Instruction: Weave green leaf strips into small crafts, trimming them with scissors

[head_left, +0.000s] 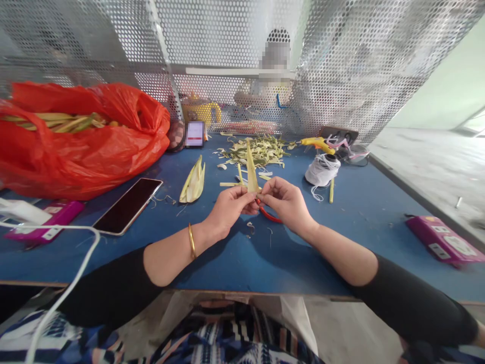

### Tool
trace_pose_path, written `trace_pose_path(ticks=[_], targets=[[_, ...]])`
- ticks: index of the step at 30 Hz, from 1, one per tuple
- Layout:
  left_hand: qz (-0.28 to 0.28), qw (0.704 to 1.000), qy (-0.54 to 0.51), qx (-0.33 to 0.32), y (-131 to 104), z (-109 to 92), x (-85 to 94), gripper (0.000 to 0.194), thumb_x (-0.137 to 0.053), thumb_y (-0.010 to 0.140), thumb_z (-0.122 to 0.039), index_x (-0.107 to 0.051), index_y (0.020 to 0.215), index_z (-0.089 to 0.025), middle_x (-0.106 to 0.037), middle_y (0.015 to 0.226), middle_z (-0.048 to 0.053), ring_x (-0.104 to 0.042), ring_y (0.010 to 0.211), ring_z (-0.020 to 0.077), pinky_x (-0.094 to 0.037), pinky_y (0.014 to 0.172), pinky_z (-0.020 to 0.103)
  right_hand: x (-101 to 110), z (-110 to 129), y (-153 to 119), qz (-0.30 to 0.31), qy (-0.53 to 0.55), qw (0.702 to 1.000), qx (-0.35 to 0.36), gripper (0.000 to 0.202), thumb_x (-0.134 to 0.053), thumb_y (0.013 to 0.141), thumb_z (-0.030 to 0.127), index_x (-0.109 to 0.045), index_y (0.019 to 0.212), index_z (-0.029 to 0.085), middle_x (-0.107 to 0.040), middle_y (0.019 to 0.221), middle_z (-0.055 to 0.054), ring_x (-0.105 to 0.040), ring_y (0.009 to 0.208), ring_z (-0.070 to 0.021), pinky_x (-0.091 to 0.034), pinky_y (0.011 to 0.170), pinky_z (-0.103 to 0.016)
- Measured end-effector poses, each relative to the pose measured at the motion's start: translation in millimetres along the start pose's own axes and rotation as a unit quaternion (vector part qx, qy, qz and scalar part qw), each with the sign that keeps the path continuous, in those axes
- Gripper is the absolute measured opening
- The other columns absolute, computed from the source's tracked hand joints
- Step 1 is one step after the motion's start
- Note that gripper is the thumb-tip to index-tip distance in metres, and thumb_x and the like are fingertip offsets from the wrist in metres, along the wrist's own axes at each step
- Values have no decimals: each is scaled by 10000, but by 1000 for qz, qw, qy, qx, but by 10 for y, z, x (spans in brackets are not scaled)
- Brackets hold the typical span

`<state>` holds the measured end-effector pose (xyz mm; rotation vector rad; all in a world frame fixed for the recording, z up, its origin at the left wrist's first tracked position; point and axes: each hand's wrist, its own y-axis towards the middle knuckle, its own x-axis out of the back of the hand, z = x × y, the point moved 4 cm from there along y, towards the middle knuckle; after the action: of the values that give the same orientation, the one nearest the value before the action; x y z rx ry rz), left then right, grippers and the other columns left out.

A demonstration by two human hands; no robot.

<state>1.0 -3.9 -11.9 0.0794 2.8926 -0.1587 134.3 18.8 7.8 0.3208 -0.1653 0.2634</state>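
Note:
Between my two hands, over the middle of the blue table, a pale green-yellow husk leaf (251, 169) stands with its tip pointing away from me. My left hand (237, 205) pinches its lower end from the left. My right hand (282, 199) has thumb and fingers pressed together at the same end. Under my right hand lie scissors with red handles (270, 215), partly hidden. A bundle of husk leaves (193, 182) rests to the left of my hands. Behind the held leaf is a pile of cut husk scraps (259, 150).
A red plastic bag (83, 156) of husks fills the left side, near a dark phone (129, 205). On the right are a white string spool (322, 170), a yellow glue gun (317, 145) and a purple power strip (445, 240). A perforated metal screen (227, 45) stands behind.

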Motion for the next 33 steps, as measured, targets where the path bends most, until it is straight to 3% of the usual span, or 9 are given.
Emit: trace_pose_path(ticks=[5,9,13,19,24,29,33], targets=[[5,997,-57,52,-7,23,19,124,-684,745,-226,-643,657,-149,-646,585,24,-604,535,104,-519,573,222,-7,77,-27,15,-65,995,72,80,-646,755,260,-644,820,213,-696,777,-7,-643,715,-155,-528,726,-315],[20,995,-79,65,-5,40,14,120,-675,747,-235,-655,666,-149,-650,593,31,-595,521,103,-519,549,220,12,97,-27,1,-90,993,78,66,-640,772,283,-659,782,221,-700,748,-4,-638,711,-164,-518,719,-312],[1,996,-67,55,-2,32,23,86,-701,712,-215,-669,676,-144,-655,597,20,-598,521,97,-516,548,211,20,124,-27,-2,-118,987,104,80,-635,776,277,-651,716,226,-690,730,-7,-621,719,-168,-499,726,-313],[-54,998,-7,-19,-3,-14,54,119,-750,655,-238,-672,652,-148,-677,626,9,-602,522,102,-534,601,249,21,92,-31,-10,-123,989,86,115,-621,782,285,-610,692,214,-661,688,-1,-589,672,-154,-471,666,-292],[-58,990,79,-102,-26,-57,39,83,-706,683,-239,-680,640,-173,-673,630,-7,-615,548,124,-535,615,271,21,67,-34,-21,-137,988,68,136,-606,779,293,-572,680,206,-633,644,9,-557,620,-136,-448,623,-278],[-32,984,120,-125,-41,-68,18,86,-654,724,-247,-689,675,-186,-689,684,4,-636,601,144,-533,628,274,32,48,-37,-45,-139,988,54,109,-603,754,273,-555,678,212,-606,609,16,-540,594,-133,-441,608,-277],[-41,976,175,-124,-28,-44,36,165,-721,689,-311,-641,625,-182,-648,606,-3,-628,606,156,-517,622,276,35,12,-34,-54,-129,989,48,85,-607,721,252,-557,668,209,-597,597,21,-533,578,-129,-435,582,-271]])
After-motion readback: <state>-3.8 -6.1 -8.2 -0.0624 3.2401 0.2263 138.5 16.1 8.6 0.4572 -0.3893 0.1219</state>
